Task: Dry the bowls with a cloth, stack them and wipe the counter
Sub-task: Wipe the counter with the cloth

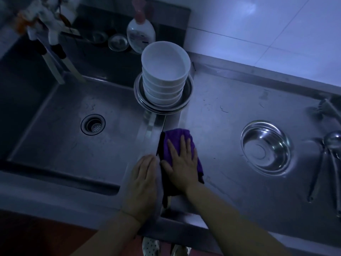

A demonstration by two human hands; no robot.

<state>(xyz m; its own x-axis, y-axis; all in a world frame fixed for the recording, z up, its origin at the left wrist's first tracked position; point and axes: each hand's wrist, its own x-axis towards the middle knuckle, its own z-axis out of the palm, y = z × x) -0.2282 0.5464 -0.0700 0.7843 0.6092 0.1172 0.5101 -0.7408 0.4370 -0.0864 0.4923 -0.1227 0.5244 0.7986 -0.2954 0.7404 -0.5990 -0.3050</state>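
Several white bowls [165,71] stand stacked inside steel dishes [186,100] at the sink's back right corner. A purple cloth [177,134] lies on the steel counter [230,115] beside the sink. My right hand [181,161] presses flat on the cloth with straight, spread fingers. My left hand [143,180] lies flat on the counter rim just left of the cloth, fingers together. A single steel bowl [266,147] sits upright on the counter to the right.
The sink basin [55,143] with its drain [92,124] fills the left. A soap bottle [141,32] and small steel cups [118,42] stand behind it. Ladles [330,163] lie at the far right. A tiled wall rises behind the counter.
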